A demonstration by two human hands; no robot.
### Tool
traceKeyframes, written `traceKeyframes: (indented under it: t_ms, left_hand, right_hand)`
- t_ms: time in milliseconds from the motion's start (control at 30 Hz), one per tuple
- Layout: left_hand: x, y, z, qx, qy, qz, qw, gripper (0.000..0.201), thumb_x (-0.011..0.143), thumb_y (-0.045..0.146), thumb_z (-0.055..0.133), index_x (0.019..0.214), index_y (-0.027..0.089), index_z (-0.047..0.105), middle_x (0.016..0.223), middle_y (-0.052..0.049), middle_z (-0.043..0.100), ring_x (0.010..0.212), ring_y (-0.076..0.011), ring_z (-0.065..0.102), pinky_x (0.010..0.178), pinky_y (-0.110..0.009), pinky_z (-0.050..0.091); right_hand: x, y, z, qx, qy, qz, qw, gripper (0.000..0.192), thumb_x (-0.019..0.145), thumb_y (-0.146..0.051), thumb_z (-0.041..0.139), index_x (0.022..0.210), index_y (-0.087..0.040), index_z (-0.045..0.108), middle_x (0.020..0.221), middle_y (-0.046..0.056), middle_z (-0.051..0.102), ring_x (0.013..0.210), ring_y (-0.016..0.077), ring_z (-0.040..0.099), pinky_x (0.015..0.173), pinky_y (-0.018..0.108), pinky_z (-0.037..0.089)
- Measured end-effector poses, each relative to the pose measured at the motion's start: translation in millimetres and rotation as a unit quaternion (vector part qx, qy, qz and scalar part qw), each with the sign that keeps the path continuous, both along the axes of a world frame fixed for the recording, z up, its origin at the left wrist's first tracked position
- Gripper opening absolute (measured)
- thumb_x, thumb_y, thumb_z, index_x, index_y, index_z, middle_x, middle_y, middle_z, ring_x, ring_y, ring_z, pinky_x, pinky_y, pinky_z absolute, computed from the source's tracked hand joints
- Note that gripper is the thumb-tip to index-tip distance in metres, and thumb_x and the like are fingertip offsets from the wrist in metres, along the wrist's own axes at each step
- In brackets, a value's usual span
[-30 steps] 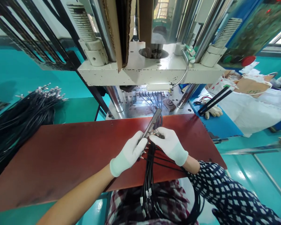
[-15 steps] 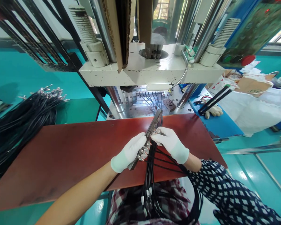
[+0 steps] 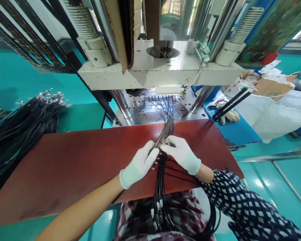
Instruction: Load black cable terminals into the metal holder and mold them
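Here, centre frame over the red-brown board: white-gloved left hand grips a slim dark metal bar; white-gloved right hand pinches thin black metal-tipped cables. Bar looks stiff and light, best held mid-length. Cables limp, tangle-prone; hold near the tips.

Work surfaces and items resting on them

A reddish-brown board spans the front of the station, its far edge meeting the steel press bed; both gloved hands work just above the board's far right part, and whether they rest on it cannot be told. A row of black cables lies on the steel bed under the lamp, beside a dark round fitting. The green bench to the left carries a large bundle of black leads with metal tips. The blue surface to the right carries a loose glove and two black bars.
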State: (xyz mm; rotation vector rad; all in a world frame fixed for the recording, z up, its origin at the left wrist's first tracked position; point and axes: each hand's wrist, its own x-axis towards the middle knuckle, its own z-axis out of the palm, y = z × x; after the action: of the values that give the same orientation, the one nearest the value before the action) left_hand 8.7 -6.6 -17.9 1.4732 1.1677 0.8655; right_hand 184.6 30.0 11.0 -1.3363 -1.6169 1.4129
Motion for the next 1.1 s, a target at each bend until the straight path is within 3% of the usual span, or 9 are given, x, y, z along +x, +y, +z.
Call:
traceKeyframes:
  t_ms: [133,233,333,467,533,667,733,900,1100]
  left_hand:
    - [-0.2,2.9,4.5,-0.085,-0.112,-0.027,0.99,0.038,0.098,0.053,0.039,0.081,0.019,0.039,0.068,0.004,0.039,0.055,-0.0074,0.036,0.05,-0.022,0.034]
    - [-2.9,6.6,7.8,-0.106,-0.151,-0.032,0.982,0.038,0.098,0.053,0.041,0.082,0.018,0.04,0.07,0.004,0.04,0.055,-0.0065,0.038,0.048,-0.02,0.034]
    - [-5.5,9.5,8.6,-0.118,-0.167,-0.039,0.978,0.037,0.097,0.052,0.043,0.084,0.017,0.043,0.07,0.004,0.041,0.054,-0.006,0.039,0.046,-0.019,0.035]
    - [-7.3,11.0,5.0,-0.124,-0.18,-0.057,0.974,0.036,0.097,0.051,0.043,0.088,0.016,0.045,0.073,0.003,0.043,0.055,-0.0058,0.04,0.046,-0.019,0.037]
    - [-8.2,11.2,2.1,-0.124,-0.184,-0.064,0.973,0.036,0.098,0.05,0.043,0.089,0.016,0.045,0.075,0.002,0.044,0.055,-0.0059,0.042,0.046,-0.019,0.039]
    - [-9.9,10.7,-2.1,-0.114,-0.182,-0.072,0.974,0.036,0.098,0.05,0.043,0.088,0.016,0.046,0.074,0.002,0.044,0.055,-0.0059,0.042,0.047,-0.02,0.04]
    - [-10.6,10.2,-2.9,-0.109,-0.18,-0.068,0.975,0.036,0.098,0.05,0.044,0.088,0.016,0.046,0.074,0.002,0.042,0.056,-0.0057,0.042,0.048,-0.02,0.039]
    - [-9.6,9.7,-4.3,-0.111,-0.181,-0.058,0.975,0.035,0.098,0.05,0.043,0.087,0.016,0.045,0.072,0.003,0.042,0.054,-0.0055,0.041,0.047,-0.019,0.038]
    - [-4.0,5.2,-2.7,-0.094,-0.169,-0.046,0.98,0.035,0.098,0.051,0.042,0.086,0.018,0.042,0.072,0.004,0.042,0.054,-0.0055,0.04,0.046,-0.019,0.037]
  right_hand:
    - [4.6,-1.9,-0.7,0.055,-0.009,-0.002,0.998,0.026,0.089,-0.039,0.055,0.075,-0.017,0.057,0.071,-0.001,0.054,0.068,0.013,0.047,0.066,0.027,0.04]
    - [10.5,-1.8,6.9,0.056,0.032,-0.006,0.998,0.024,0.093,-0.037,0.048,0.083,-0.018,0.057,0.077,0.001,0.058,0.07,0.0134,0.051,0.069,0.028,0.042]
    - [18.0,2.5,13.8,-0.005,0.111,0.017,0.994,0.03,0.094,-0.044,0.049,0.087,-0.017,0.059,0.078,0.002,0.058,0.07,0.0133,0.049,0.07,0.028,0.042]
    - [28.1,12.5,14.9,-0.152,0.205,0.092,0.962,0.043,0.086,-0.06,0.053,0.078,-0.018,0.057,0.064,-0.002,0.041,0.06,0.0116,0.037,0.058,0.027,0.035]
    - [30.5,16.6,14.8,-0.175,0.226,0.102,0.953,0.041,0.081,-0.059,0.058,0.076,-0.018,0.056,0.062,-0.004,0.038,0.058,0.0107,0.035,0.056,0.026,0.033]
    - [25.8,18.1,16.8,-0.02,0.09,0.053,0.994,0.023,0.079,-0.037,0.065,0.072,-0.015,0.065,0.07,0.001,0.057,0.07,0.0133,0.051,0.069,0.027,0.042]
    - [20.3,15.6,15.6,0.043,0.026,0.013,0.999,0.019,0.079,-0.033,0.065,0.076,-0.015,0.07,0.08,0.003,0.066,0.08,0.0164,0.058,0.077,0.028,0.045]
    - [9.0,6.1,6.5,0.075,-0.018,-0.07,0.995,0.023,0.079,-0.036,0.066,0.083,-0.015,0.073,0.078,0.003,0.07,0.07,0.0155,0.059,0.066,0.027,0.047]
    - [4.3,-2.7,4.8,0.137,-0.067,-0.108,0.982,0.018,0.081,-0.035,0.068,0.082,-0.019,0.073,0.079,0.0,0.069,0.07,0.0138,0.06,0.07,0.028,0.048]
